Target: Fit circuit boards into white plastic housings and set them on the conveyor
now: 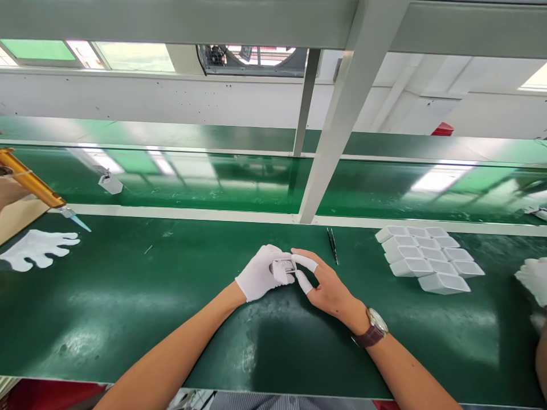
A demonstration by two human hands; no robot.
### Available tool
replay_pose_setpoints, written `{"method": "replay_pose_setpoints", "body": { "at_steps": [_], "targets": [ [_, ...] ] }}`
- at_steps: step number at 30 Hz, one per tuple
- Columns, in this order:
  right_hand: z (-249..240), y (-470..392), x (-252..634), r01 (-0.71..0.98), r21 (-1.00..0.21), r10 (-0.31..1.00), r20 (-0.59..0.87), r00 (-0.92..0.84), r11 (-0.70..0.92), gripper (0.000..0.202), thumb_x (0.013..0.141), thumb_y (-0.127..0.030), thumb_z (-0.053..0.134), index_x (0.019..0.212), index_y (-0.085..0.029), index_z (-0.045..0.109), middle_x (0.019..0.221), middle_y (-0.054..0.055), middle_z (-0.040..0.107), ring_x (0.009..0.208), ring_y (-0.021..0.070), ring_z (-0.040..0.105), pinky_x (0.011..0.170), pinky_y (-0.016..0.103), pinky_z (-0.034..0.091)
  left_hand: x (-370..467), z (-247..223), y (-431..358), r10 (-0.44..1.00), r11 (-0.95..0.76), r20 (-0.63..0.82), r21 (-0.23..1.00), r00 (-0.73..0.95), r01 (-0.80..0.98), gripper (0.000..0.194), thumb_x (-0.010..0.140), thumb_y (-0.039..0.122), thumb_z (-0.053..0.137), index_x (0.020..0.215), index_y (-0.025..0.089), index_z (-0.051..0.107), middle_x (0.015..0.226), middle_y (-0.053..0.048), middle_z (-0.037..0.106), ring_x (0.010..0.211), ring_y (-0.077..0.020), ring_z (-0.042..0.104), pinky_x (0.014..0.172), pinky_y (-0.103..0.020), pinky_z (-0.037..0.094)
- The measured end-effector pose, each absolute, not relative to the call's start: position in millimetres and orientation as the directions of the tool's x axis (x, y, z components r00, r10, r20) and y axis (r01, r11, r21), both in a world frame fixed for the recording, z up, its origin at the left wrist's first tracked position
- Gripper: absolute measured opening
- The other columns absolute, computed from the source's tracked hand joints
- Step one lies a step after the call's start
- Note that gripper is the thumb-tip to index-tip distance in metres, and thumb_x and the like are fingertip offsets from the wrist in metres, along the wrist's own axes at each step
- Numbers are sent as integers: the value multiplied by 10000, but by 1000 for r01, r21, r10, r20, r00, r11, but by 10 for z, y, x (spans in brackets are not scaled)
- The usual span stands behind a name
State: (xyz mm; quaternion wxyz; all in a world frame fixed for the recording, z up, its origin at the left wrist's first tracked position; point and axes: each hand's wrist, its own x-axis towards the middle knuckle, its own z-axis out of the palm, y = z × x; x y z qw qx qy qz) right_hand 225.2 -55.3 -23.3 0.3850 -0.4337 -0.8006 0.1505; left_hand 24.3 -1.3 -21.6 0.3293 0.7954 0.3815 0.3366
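Note:
My left hand point(261, 274), in a white glove, is closed around a small white case with a metallic rectangular part point(284, 266) on its near side. My right hand point(327, 285) wears white finger covers on its thumb and index finger, and those fingertips touch the right edge of the metallic part. Both hands meet over the middle of the green table point(192, 330). Black tweezers point(332, 246) lie just beyond my right hand. What the fingertips pinch is too small to make out fully.
Several white open boxes point(444, 283) stand in rows at right. At the left, a person's hand holds an amber syringe point(34, 179) above a white glove point(40, 249). Another person's white-gloved hand point(534, 279) is at the right edge. A slanted metal post point(333, 136) rises behind the table.

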Motion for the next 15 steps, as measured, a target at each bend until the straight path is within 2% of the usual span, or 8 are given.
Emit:
{"method": "replay_pose_setpoints", "body": {
  "at_steps": [4,6,9,12,15],
  "targets": [
    [-267,-538,2233,522,-604,799,454,-395,602,479,960,-134,518,1421,-260,482,1442,99,569,1310,220,582,1102,449,519,165,-160,-26,875,-253,92,924,476,287,277,755,315,810,988,207,705,962,-45,729,871,-212,712,774,-369,612],
    [-278,-519,2224,508,-599,785,488,-382,619,450,969,-146,524,1397,-283,515,1415,87,589,1288,214,599,1083,437,535,133,-135,-26,875,-203,64,949,481,243,372,748,328,820,1074,206,689,1042,-69,732,929,-227,716,820,-388,613],
    [-285,-496,2202,500,-588,770,530,-356,636,414,973,-150,535,1353,-311,562,1300,69,643,1186,203,652,1015,408,580,74,-94,15,889,-233,85,930,449,284,496,706,352,850,1153,225,677,1085,-64,722,935,-220,712,831,-382,614],
    [-286,-496,2176,540,-546,764,527,-373,641,399,970,-138,525,1337,-288,578,1244,89,636,1116,210,666,947,403,608,-13,-40,82,892,-315,144,878,429,360,353,759,364,799,1077,236,715,1017,-32,717,891,-189,703,842,-355,606],
    [-300,-506,2158,568,-495,744,545,-386,657,388,966,-133,519,1328,-258,580,1227,111,619,1092,222,665,911,412,619,-97,25,123,848,-436,223,809,481,394,215,791,325,754,975,219,719,969,-28,699,866,-172,688,843,-330,587]
  ]
}}
